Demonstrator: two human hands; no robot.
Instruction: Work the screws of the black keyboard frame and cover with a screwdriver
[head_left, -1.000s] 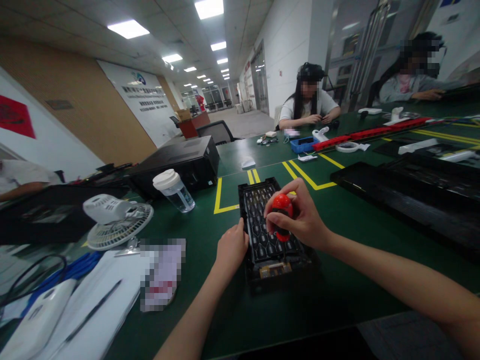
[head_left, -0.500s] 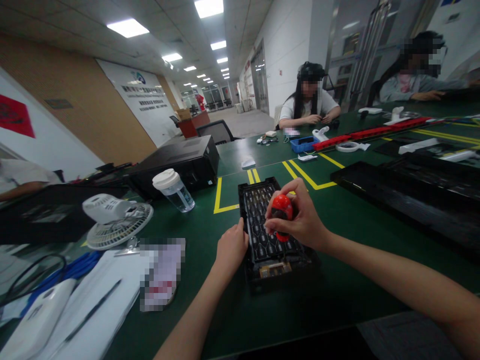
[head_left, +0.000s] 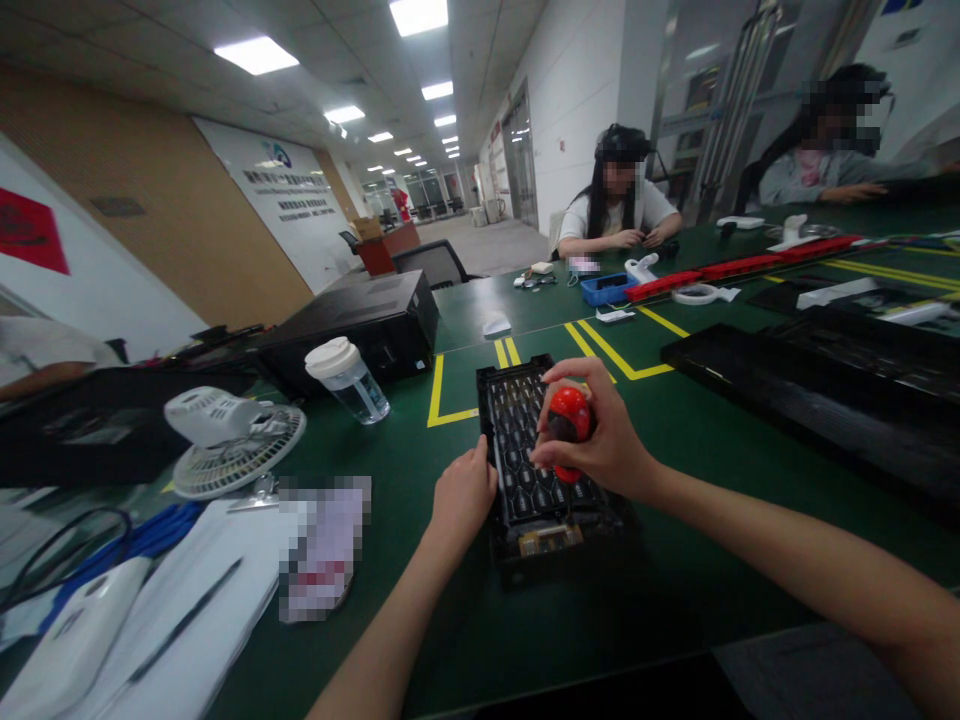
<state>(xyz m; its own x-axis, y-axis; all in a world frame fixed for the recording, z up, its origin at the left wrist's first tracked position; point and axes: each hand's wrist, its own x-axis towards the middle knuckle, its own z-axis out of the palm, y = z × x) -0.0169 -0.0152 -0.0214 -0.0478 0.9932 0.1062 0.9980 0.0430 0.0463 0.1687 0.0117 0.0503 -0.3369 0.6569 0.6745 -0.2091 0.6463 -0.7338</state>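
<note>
Red tool (head_left: 571, 408) over black case (head_left: 517, 470)
My right hand (head_left: 615, 440) grasps the tool; my left hand (head_left: 463, 490) touches the case, grip unclear.

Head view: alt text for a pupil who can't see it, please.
The right hand holds a red-handled tool over a black gridded unit on a green table; the left hand touches the unit's left side.

One left hand (head_left: 463, 492), one right hand (head_left: 616, 440), one red-and-black tool (head_left: 570, 405) and one black slotted unit (head_left: 519, 455) are showing. One lidded cup (head_left: 358, 388), one pen (head_left: 187, 620), one blue bin (head_left: 604, 297) and one white tape roll (head_left: 694, 300) are lying or standing around. Three co-workers (head_left: 600, 215) are appearing nearby.
</note>
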